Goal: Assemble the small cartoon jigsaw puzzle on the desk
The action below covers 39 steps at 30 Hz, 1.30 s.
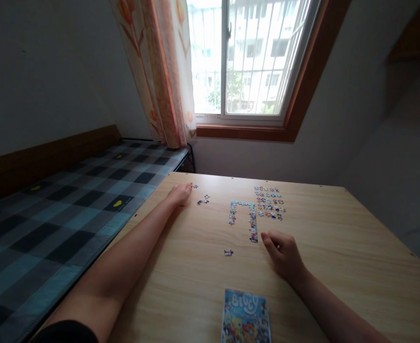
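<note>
My left hand (181, 194) reaches to the far left of the table, its fingers drawn together right beside a small jigsaw piece (195, 186). Whether the fingertips pinch anything is too small to see. Several loose pieces (206, 198) lie a little to the right of that hand. A partly joined puzzle border (253, 221) forms a top edge and two sides in mid-table. Just right of its lower end rests my right hand (280, 252), fingers curled in, with nothing visible in them. Below the border is a small joined bit of puzzle (228, 253).
Rows of loose jigsaw pieces (270, 202) lie to the right of the border. Near the front edge is a blue "Bluey" picture box or card (246, 317). A bed with a checked cover (88, 190) runs along the left of the wooden table (338, 228).
</note>
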Each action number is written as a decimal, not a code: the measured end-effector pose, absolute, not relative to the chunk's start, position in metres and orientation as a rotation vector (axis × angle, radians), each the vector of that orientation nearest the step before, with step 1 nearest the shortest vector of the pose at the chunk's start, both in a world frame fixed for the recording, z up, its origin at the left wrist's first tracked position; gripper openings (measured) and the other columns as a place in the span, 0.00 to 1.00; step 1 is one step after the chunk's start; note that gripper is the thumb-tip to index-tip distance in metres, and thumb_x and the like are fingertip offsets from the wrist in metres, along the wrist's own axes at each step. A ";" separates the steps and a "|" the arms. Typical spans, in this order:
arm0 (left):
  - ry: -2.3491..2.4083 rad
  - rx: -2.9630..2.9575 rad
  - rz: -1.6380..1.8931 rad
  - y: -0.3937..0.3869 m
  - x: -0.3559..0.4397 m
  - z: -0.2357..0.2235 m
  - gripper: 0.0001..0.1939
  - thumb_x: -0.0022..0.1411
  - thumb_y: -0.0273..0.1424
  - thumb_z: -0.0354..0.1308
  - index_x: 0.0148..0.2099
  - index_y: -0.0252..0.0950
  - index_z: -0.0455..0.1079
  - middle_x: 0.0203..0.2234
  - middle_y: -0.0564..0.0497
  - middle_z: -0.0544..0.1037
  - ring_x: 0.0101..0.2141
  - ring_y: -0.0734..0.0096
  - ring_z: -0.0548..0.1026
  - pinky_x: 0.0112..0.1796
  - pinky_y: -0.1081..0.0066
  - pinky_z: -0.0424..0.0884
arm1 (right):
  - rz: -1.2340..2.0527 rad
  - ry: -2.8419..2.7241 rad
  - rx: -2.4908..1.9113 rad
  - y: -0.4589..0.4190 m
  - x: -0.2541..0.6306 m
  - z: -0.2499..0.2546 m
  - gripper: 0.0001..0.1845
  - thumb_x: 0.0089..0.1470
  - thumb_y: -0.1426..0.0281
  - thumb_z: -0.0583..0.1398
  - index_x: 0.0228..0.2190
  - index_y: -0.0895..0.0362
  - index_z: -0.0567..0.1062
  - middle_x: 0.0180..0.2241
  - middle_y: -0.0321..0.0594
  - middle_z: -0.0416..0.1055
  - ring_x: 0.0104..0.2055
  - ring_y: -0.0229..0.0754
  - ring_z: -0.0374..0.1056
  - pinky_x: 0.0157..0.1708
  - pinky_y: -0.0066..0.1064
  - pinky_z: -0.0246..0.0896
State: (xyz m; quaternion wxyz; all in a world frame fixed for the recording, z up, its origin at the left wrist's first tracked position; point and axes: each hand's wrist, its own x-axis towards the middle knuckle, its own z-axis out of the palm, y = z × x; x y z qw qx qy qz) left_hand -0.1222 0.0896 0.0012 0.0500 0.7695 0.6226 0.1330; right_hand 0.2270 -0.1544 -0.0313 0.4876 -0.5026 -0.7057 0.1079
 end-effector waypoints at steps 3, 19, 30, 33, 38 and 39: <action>1.983 2.296 0.237 0.107 -0.112 0.013 0.23 0.68 0.40 0.52 0.61 0.41 0.74 0.56 0.46 0.78 0.57 0.59 0.74 0.56 0.69 0.65 | 0.263 -1.705 -1.226 -0.153 0.227 -0.033 0.27 0.67 0.63 0.54 0.18 0.54 0.53 0.17 0.30 0.50 0.20 0.34 0.51 0.23 0.31 0.44; 2.093 2.110 0.009 0.116 -0.090 0.056 0.10 0.43 0.34 0.74 0.30 0.38 0.80 0.30 0.44 0.82 0.38 0.56 0.80 0.39 0.68 0.71 | 0.294 -1.695 -1.201 -0.150 0.225 -0.031 0.27 0.67 0.63 0.54 0.18 0.54 0.53 0.17 0.30 0.51 0.21 0.34 0.50 0.25 0.31 0.43; 1.363 1.982 0.519 0.018 -0.047 0.068 0.16 0.56 0.32 0.65 0.47 0.35 0.77 0.28 0.50 0.82 0.25 0.74 0.74 0.26 0.76 0.67 | 0.300 -1.694 -1.201 -0.150 0.224 -0.028 0.27 0.66 0.63 0.54 0.18 0.54 0.53 0.17 0.30 0.51 0.21 0.34 0.50 0.25 0.31 0.43; 1.187 1.924 0.596 -0.017 -0.024 0.046 0.11 0.57 0.31 0.64 0.44 0.35 0.78 0.27 0.50 0.82 0.22 0.76 0.73 0.25 0.76 0.67 | 0.292 -1.700 -1.203 -0.151 0.224 -0.027 0.27 0.67 0.63 0.54 0.18 0.54 0.53 0.17 0.30 0.51 0.21 0.34 0.50 0.24 0.31 0.43; 1.187 1.842 0.687 -0.044 -0.008 0.016 0.08 0.58 0.30 0.63 0.41 0.35 0.79 0.26 0.51 0.82 0.20 0.76 0.74 0.23 0.77 0.67 | 0.277 -1.711 -1.210 -0.153 0.225 -0.026 0.27 0.67 0.64 0.54 0.18 0.54 0.53 0.17 0.30 0.51 0.21 0.33 0.50 0.25 0.31 0.43; 1.193 1.830 0.697 -0.046 -0.008 0.012 0.09 0.59 0.30 0.63 0.42 0.35 0.79 0.27 0.51 0.82 0.20 0.76 0.74 0.23 0.76 0.68 | 0.278 -1.711 -1.212 -0.153 0.225 -0.026 0.27 0.67 0.64 0.54 0.18 0.54 0.53 0.17 0.30 0.51 0.21 0.33 0.50 0.25 0.31 0.43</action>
